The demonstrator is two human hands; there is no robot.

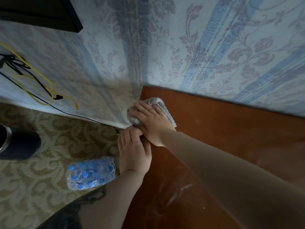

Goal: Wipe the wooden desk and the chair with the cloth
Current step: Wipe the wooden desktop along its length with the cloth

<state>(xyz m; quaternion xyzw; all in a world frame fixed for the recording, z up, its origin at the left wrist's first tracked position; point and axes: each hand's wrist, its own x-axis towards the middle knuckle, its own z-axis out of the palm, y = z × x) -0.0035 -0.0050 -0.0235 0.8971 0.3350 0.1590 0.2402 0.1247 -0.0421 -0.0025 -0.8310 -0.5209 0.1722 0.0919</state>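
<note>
The wooden desk [231,146] fills the right side, red-brown and streaked with pale dust. A grey striped cloth [162,106] lies at its far left corner against the wall. My right hand [151,123] lies flat on the cloth with straight fingers and presses it down. My left hand [134,152] sits at the desk's left edge just below the right hand, with its fingers curled over that edge. What the fingertips hold is hidden. No chair is in view.
Patterned blue wallpaper [214,47] runs behind the desk. On the carpet to the left lie a wrapped pack of water bottles [90,173], yellow and black cables [41,86] and a dark round container [18,144]. A black panel [41,12] hangs at the top left.
</note>
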